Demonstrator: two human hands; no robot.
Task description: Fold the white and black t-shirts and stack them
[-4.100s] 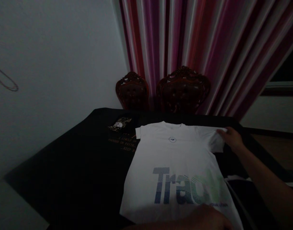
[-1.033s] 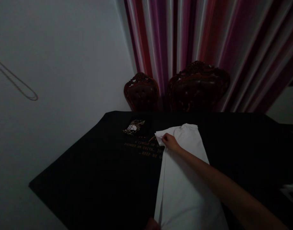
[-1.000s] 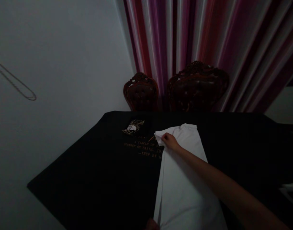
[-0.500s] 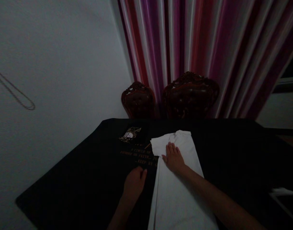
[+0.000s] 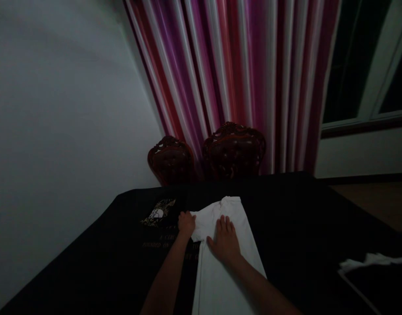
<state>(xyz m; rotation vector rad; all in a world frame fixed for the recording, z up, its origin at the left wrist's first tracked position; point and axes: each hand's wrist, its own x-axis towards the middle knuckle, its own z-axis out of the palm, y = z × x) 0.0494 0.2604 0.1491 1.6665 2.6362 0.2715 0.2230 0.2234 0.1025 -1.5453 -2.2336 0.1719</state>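
Directly under the right hand [image 5: 226, 239], a white shirt [image 5: 220, 291] lies on a black-covered table [image 5: 296, 227], apparently folded lengthwise into a long strip that runs from beyond the fingertips down toward the person. That hand is flat and open on the cloth, fingers close together, thumb spread leftward. Just left of it, the left hand [image 5: 187, 224] is at the outer end of the short sleeve [image 5: 204, 222], fingers bent near the edge; whether they pinch the fabric cannot be told in the dim light. To the left of the left hand lies a dark cloth with a pale printed logo [image 5: 156, 213]; nearer, beside the left forearm, is faint lettering [image 5: 155, 245], partly covered. Well to the right of the right hand is something dark with a white edge [image 5: 361, 263], too dim to name. Beyond both hands stand two carved chairs [image 5: 234, 151] before a striped curtain [image 5: 220, 65]. The step in hand seems to be smoothing the shirt and straightening its sleeve; the next move calls for steady pressure from the right palm and a sure left-hand hold on the sleeve, without creasing it.
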